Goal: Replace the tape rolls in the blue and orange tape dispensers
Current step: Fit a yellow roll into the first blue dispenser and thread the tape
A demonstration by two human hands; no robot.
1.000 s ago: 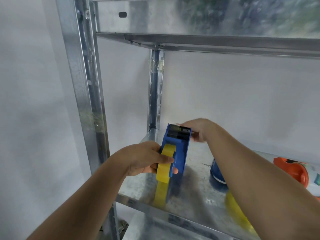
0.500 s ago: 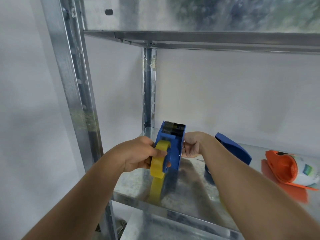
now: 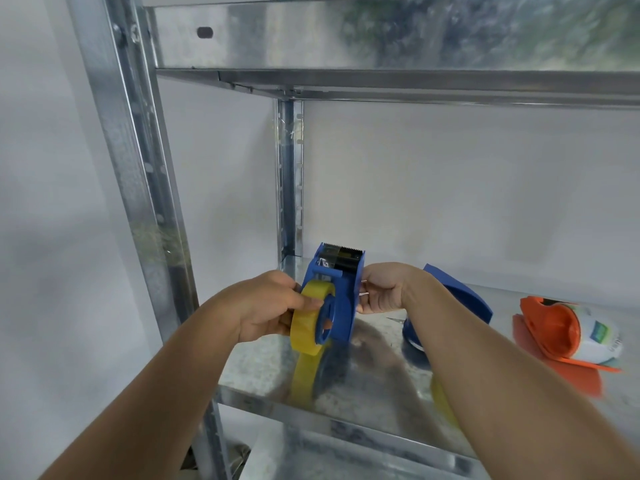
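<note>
The blue tape dispenser (image 3: 341, 296) is held upright above the metal shelf (image 3: 374, 368), its toothed blade at the top. A yellow tape roll (image 3: 306, 322) sits partly on the dispenser's blue hub at its left side. My left hand (image 3: 266, 306) grips the yellow roll, thumb across its front. My right hand (image 3: 382, 289) pinches the dispenser's right edge. The orange tape dispenser (image 3: 550, 329) lies on its side at the shelf's right with a white roll (image 3: 599, 336) in it.
A detached blue cover piece (image 3: 457, 299) lies on the shelf behind my right forearm. A steel upright (image 3: 138, 188) stands at left and an upper shelf (image 3: 398, 81) runs overhead. The white wall is close behind.
My right hand slid down from the blade end to the dispenser's right side. The yellow roll shifted outward on the hub. The view panned, bringing the blue cover and orange dispenser into sight.
</note>
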